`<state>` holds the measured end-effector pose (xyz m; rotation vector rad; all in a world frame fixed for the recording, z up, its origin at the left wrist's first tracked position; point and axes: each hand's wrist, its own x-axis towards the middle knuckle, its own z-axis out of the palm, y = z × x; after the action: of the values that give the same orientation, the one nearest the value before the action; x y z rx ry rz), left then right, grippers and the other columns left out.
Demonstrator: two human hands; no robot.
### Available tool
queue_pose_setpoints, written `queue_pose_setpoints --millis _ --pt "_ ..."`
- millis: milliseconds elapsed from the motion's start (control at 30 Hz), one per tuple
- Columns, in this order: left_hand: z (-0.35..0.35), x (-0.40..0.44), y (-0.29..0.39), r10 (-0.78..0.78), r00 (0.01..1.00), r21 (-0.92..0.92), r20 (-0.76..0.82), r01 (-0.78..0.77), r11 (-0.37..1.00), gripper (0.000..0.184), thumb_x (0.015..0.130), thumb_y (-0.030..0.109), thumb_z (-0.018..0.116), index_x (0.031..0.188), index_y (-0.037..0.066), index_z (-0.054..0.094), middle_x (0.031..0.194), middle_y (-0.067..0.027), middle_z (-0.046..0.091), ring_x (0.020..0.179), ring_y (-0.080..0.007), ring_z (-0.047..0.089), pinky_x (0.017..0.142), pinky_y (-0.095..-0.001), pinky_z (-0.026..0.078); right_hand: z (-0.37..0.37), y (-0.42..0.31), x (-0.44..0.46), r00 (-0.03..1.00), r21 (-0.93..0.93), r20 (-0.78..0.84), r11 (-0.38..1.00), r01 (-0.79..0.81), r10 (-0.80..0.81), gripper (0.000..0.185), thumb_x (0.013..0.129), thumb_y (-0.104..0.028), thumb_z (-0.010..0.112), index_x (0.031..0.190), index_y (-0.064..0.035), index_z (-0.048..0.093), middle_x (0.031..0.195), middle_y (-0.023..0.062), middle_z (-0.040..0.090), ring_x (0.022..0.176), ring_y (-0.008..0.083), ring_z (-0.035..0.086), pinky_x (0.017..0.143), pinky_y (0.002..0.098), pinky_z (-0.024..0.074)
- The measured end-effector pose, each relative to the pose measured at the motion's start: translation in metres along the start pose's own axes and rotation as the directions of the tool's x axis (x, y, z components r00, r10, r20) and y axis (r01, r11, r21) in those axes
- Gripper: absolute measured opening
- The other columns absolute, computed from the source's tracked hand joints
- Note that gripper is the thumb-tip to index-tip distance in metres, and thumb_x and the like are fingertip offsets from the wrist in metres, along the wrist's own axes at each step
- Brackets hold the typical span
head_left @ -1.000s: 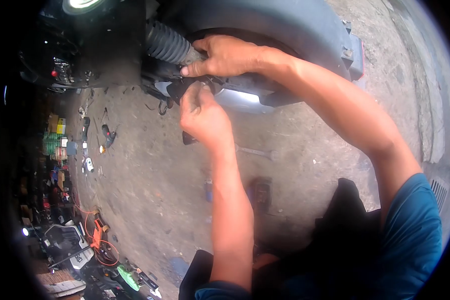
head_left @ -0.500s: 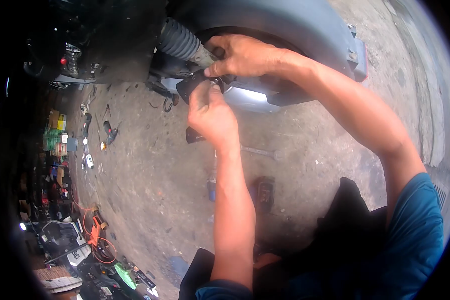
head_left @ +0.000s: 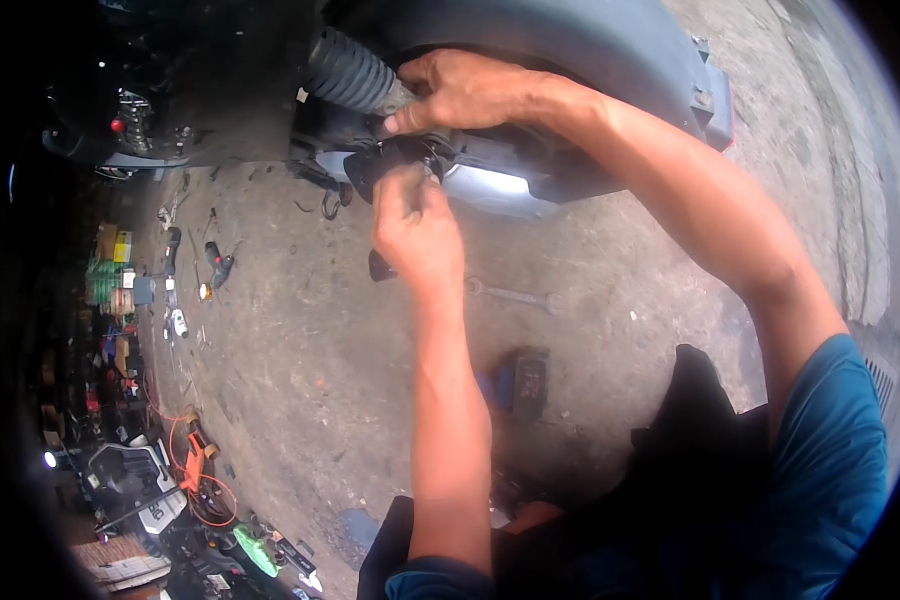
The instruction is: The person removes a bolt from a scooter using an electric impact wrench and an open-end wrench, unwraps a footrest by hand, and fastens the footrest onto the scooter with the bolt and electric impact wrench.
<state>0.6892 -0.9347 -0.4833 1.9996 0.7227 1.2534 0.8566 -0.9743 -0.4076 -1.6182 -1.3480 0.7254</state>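
A dark shock absorber with a ribbed sleeve (head_left: 352, 70) slants down from the vehicle's underside. My right hand (head_left: 465, 95) is around its lower end, thumb in front and fingers partly hidden behind. Just below, my left hand (head_left: 415, 220) is pinched at a black curved part (head_left: 365, 172). What lies between its thumb and fingertips is too small to make out. A silver, smooth part (head_left: 495, 188) shows to the right of my left fingertips. Over both hands arches a large dark fender (head_left: 580, 50).
An open-end wrench (head_left: 515, 296) lies on the concrete floor, with a dark battery-like block (head_left: 530, 382) nearer me. At left are a cordless power tool (head_left: 217, 268), more tools, an orange cable (head_left: 210, 480) and crowded boxes. A drain grate (head_left: 878, 385) is at the right.
Both hands have shifted slightly left in view, and the right one slightly up. My right thumb sits a little farther from my left fingertips. The wrench shows more fully.
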Motion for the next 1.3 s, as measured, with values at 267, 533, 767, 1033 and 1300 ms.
queue_pose_setpoints --millis 267,533,767,1033,1300 --pt "-0.015 0.013 0.008 0.01 0.991 0.13 0.135 -0.027 0.991 0.018 0.081 -0.001 0.065 0.099 -0.003 0.065 0.091 -0.0111 0.067 0.083 -0.0202 0.063 0.077 -0.0333 0.049 0.0 -0.002 -0.003 0.999 -0.035 -0.032 0.999 0.002 -0.003 0.053 0.085 -0.037 0.073 0.121 0.0015 0.063 0.106 0.0179 0.07 0.099 0.0251 0.066 0.092 0.0346 0.0473" --pt "-0.02 0.023 0.015 0.298 0.929 0.424 0.22 -0.366 0.828 0.016 0.075 0.0 0.068 0.091 0.001 0.069 0.09 -0.0127 0.068 0.087 -0.0338 0.061 0.08 -0.0427 0.047 0.0 -0.001 -0.003 0.999 -0.051 -0.042 0.999 0.009 -0.011 0.057 0.084 -0.039 0.073 0.122 0.0017 0.062 0.107 0.0194 0.07 0.102 0.0268 0.065 0.093 0.035 0.0469" --pt "-0.008 0.019 0.005 0.012 0.991 0.076 0.133 -0.022 0.997 0.013 0.075 0.0 0.067 0.088 0.001 0.068 0.086 -0.011 0.067 0.08 -0.0265 0.062 0.076 -0.0374 0.049 0.003 0.0 -0.003 0.993 -0.136 -0.111 0.99 0.026 -0.041 0.052 0.083 -0.04 0.072 0.116 0.0007 0.064 0.099 0.0172 0.07 0.095 0.0266 0.066 0.087 0.0371 0.0483" --pt "0.006 0.008 0.007 -0.275 0.952 -0.382 -0.131 0.208 0.901 0.011 0.077 -0.003 0.065 0.088 -0.006 0.064 0.088 -0.0096 0.066 0.08 -0.0162 0.06 0.073 -0.0286 0.05 -0.007 -0.003 -0.002 0.998 0.0 0.051 0.999 -0.048 0.048 0.048 0.084 -0.035 0.071 0.115 0.001 0.065 0.092 0.0121 0.069 0.085 0.0207 0.063 0.079 0.035 0.0484" --pt "0.01 0.01 0.012 -0.315 0.934 -0.483 -0.168 0.201 0.852 0.016 0.075 -0.005 0.067 0.09 -0.01 0.064 0.087 -0.0134 0.066 0.08 -0.0181 0.063 0.075 -0.0284 0.053 -0.007 -0.016 -0.004 0.999 -0.048 0.042 0.999 -0.02 0.022 0.037 0.084 -0.026 0.066 0.108 0.0022 0.066 0.089 0.0151 0.07 0.081 0.0242 0.066 0.074 0.0376 0.0503"
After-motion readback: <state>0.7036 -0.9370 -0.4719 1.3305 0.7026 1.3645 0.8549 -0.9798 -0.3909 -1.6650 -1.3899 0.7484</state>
